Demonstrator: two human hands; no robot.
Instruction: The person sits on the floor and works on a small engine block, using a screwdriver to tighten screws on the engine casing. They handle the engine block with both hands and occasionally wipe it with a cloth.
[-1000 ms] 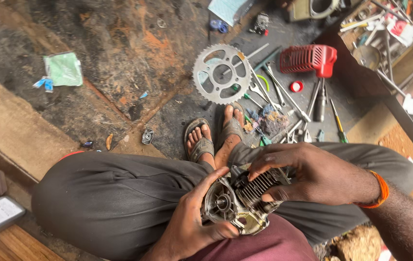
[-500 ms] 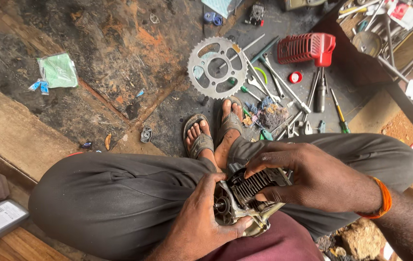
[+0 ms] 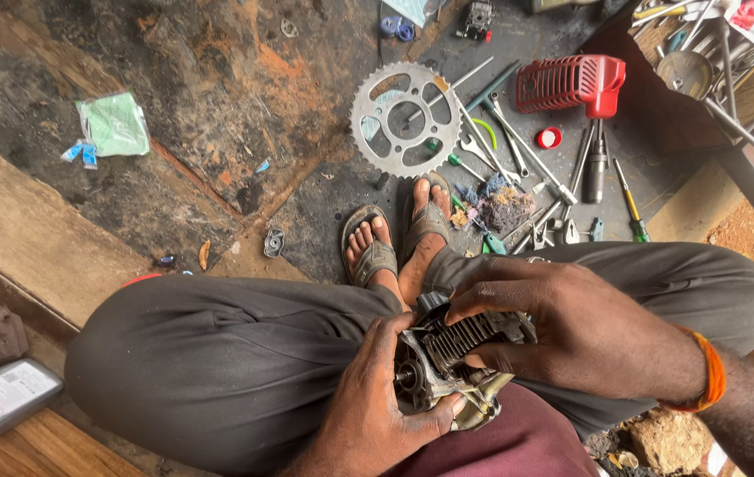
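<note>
i see the small finned engine block point(image 3: 461, 358) on my lap, long axis left-right; left hand point(image 3: 377, 406) cups its lower end, right hand point(image 3: 571, 331) grips the fins from above.

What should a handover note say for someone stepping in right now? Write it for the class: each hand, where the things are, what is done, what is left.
Left hand: grip around the shaft end of the small engine, held on the lap.
Right hand: laid over the engine's finned cylinder, fingers on its top.
Things: engine between the knees; sprocket, spanners, screwdrivers and red cover lie on the floor ahead of the feet.
Done: engine stands bare, with the red cover lying apart.
Left: no tool in either hand; what is loose on the engine cannot be told.
</note>
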